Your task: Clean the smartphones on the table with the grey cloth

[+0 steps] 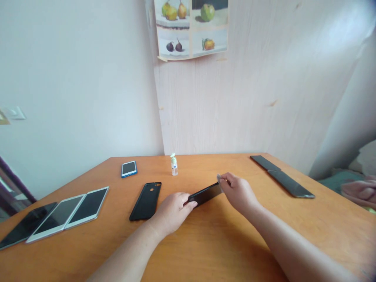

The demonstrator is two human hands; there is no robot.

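A black phone (205,194) is held tilted above the wooden table (199,250), its long edge turned up. My left hand (173,211) grips its left end, thumb in front and fingers behind. At the other end, my right hand (239,194) is closed with its fingertips against the phone's edge. A small greyish bit shows at those fingertips; I cannot make out what it is. Left of my left hand lies an empty black phone case (146,201), its camera cutout towards the far side.
A small pump bottle (174,165) stands at the back. A white phone in a blue case (129,169) lies left of it. At the left are a dark tablet (28,225) and two white tablets (58,215) (88,206). Two dark devices (263,162) (290,183) lie along the right edge.
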